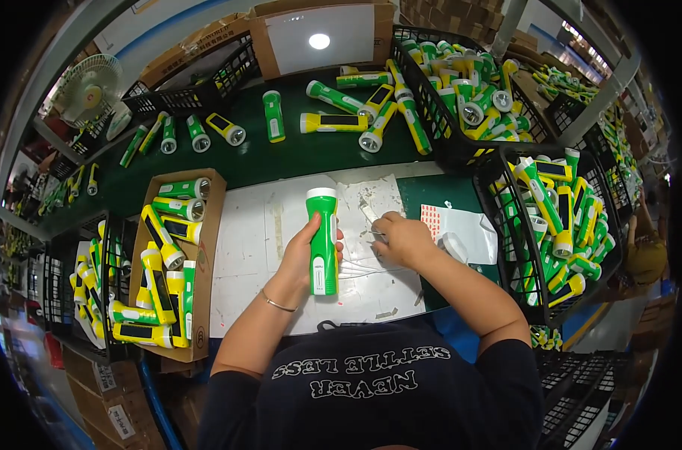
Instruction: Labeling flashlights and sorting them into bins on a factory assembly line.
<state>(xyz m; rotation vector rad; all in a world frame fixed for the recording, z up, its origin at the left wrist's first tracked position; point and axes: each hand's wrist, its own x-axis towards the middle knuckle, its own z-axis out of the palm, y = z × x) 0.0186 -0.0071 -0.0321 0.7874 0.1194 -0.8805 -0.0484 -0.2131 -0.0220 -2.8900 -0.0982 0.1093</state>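
Note:
My left hand (308, 247) is wrapped round a green flashlight (324, 244) with a white head. It stands lengthwise above the white work sheet (251, 255), head pointing away from me. To its right, my right hand (402, 238) rests low over the sheet with fingers curled in. A small whitish piece (368, 214), perhaps a plug, lies at those fingertips; what they pinch, if anything, is hidden. Thin white cable (363, 271) runs across the sheet below this hand. Far ahead, a bright round light spot (319, 41) falls on a white panel (344, 52) in a cardboard box.
At left stands a cardboard box (215, 217) of green and yellow flashlights, beside a black crate (56, 262). More black crates (498, 169) full of flashlights stand at right. Several flashlights (333, 122) lie on the green table. A white bag (468, 234) and tape roll (453, 246) sit right of my hand.

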